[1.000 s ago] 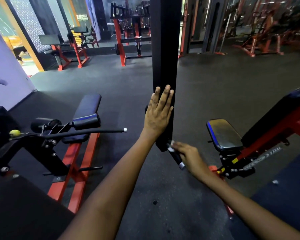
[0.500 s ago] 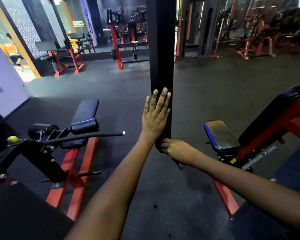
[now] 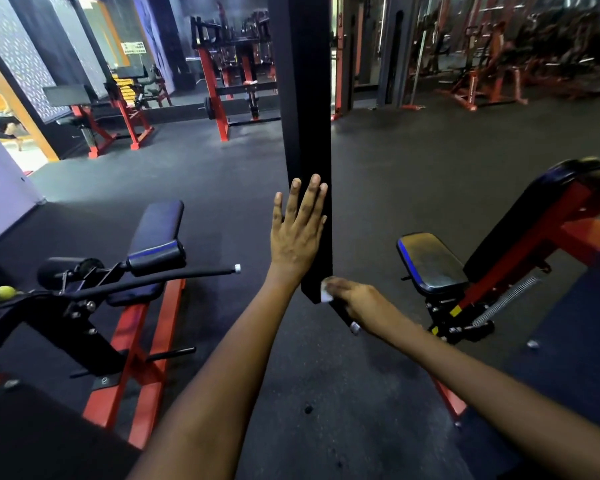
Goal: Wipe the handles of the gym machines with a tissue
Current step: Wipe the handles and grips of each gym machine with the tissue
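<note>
Head cam, scanning left to right: far left there's a red-framed bench machine (image 3: 142, 306) with a long black bar sticking out, untouched for now. Middle, the left hand (image 3: 297, 233) lies flat with straight fingers against the black upright post (image 3: 305, 133), just bracing, holding nothing. Right of it, the right hand (image 3: 352, 296) is curled round the handle (image 3: 343, 315) with a white tissue (image 3: 325, 294) pinched at the fingertips, right at the foot of the post. That handle runs diagonally, down and right to its silver end cap, so I'd guess the wipe slides that way. Padded seat (image 3: 430, 261) sits further right
</note>
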### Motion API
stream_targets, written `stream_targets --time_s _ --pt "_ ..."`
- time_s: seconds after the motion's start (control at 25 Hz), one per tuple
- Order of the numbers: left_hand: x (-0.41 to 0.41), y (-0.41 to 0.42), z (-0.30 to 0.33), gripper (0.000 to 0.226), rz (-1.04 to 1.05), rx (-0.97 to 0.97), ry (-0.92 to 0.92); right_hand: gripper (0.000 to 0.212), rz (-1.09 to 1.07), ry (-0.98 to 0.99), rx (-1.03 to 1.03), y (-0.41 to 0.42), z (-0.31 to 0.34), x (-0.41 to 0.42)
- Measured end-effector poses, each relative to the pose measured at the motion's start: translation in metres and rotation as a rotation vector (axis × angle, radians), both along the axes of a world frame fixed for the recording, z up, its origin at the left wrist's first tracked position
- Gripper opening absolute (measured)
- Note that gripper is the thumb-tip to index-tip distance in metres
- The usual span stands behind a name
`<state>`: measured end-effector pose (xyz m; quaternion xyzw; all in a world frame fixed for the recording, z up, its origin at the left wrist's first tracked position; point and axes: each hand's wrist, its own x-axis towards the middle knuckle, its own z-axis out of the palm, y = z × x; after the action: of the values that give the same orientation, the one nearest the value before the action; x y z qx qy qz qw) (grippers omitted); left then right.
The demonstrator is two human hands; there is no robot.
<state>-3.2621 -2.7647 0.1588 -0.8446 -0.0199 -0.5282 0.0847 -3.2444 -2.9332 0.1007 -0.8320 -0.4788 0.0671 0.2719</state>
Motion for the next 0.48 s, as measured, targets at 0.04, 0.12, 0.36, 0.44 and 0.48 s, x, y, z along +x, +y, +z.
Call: stream_targets --time_s 0.04,0.12,0.36,0.44,0.48 --pt "0.001 0.000 0.000 0.074 -0.008 -0.003 -0.005 0.023 -0.235 0.207 0.075 -0.005 -0.003 -0.006" --pt "0.002 -0.001 0.001 0.075 -0.019 -0.014 -0.023 0.028 -0.547 0.651 0.133 0.000 -0.003 0.006" --pt "-0.001 0.004 -0.001 0.073 -0.054 -0.028 -0.020 0.037 -0.570 1.375 0.228 0.009 -0.007 0.015" --pt "0.000 0.004 -0.002 0.073 -0.070 -0.030 -0.010 0.042 -0.460 1.446 0.165 -0.018 -0.015 -0.003" --pt "0.001 0.004 -0.002 0.074 -0.072 -0.027 -0.007 0.042 -0.421 1.442 0.142 -0.025 -0.018 -0.003"
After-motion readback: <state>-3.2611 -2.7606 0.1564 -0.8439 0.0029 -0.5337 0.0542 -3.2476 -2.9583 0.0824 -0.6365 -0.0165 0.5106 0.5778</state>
